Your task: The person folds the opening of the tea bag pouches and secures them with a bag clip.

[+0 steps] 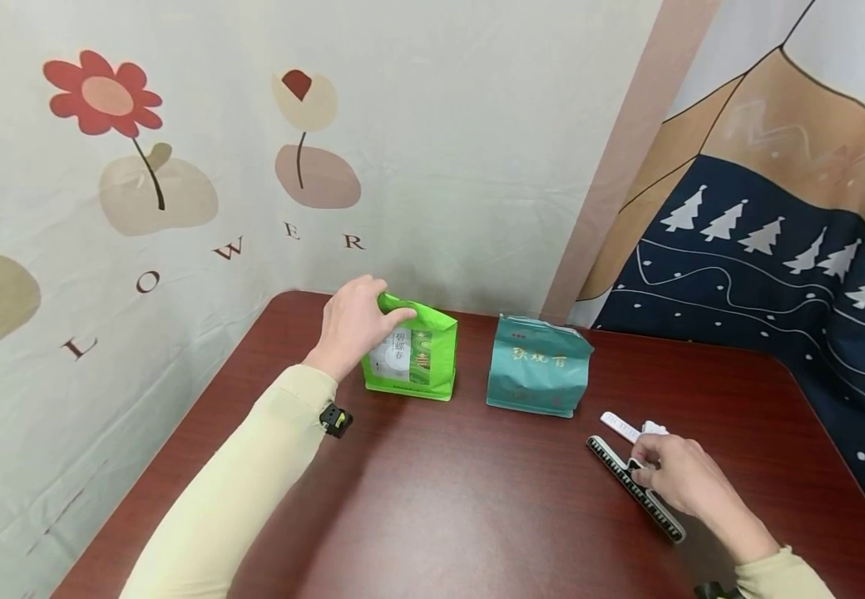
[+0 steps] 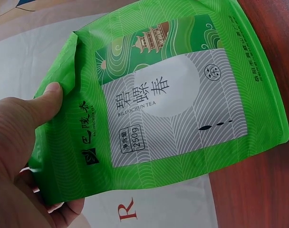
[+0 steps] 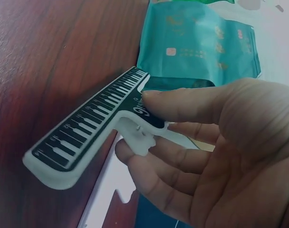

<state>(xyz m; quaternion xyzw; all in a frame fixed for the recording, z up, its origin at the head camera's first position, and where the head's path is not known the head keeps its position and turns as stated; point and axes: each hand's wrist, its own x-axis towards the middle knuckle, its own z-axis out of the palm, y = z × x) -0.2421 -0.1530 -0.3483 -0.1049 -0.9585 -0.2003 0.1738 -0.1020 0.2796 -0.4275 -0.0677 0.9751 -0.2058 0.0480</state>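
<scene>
Where leverage seems best, the right hand [image 1: 683,474] pinches a clip's handle [image 3: 140,112]. The left hand [image 1: 356,323] pinches a green bag's top [image 2: 57,154].

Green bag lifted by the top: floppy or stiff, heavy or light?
Probably floppy up top: the green bag creases where the left hand grips it. Likely firmer lower down, where its front looks fairly flat. Probably light if filled as marked: the label reads 250g, but the contents are hidden.
</scene>
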